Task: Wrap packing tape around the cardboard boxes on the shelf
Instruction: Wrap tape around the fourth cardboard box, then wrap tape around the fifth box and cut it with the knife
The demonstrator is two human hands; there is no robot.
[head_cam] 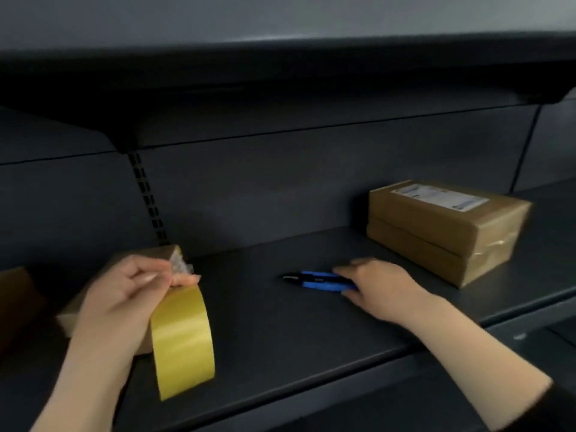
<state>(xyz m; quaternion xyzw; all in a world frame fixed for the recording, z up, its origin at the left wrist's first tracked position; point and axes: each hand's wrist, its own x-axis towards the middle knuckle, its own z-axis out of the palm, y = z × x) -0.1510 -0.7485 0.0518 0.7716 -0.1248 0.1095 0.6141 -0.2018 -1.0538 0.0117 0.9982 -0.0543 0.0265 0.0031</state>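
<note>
Dark shelf (280,322): left hand (118,307) pinches light, sticky tape roll (182,341); right hand (380,288) closes loosely on blue cutter (314,280) beside the roll; grip roll by rim.

Cutter (318,280) left of stacked boxes (445,229)

text: none legible | white label (440,198) on upper stacked box (448,218) | print blurred

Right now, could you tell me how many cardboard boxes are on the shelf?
3, maybe more: two stacked at the right, upper box on lower box; one behind the left hand, left box. A brown shape at the far left edge is unclear.
</note>
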